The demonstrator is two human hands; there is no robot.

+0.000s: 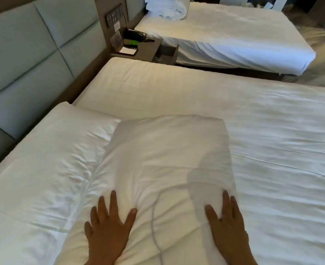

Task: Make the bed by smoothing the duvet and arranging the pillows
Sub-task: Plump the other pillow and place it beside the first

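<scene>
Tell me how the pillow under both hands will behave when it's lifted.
The pillow will probably sag and fold, since it dents and wrinkles around the left hand and right hand. It looks puffy, so likely light for its bulk. Smooth cloth may slip unless pinched.

2 white pillows: one (43,159) by headboard, other (167,153) overlapping it, on duvet (282,150).

I have one view only, a wide-angle camera worn on the head, looking forward and steeply down from close above the near edge of the white-covered bed (234,115). It faces across the bed toward a second white bed (234,35) far off, the padded grey headboard (33,54) running along the left.
</scene>
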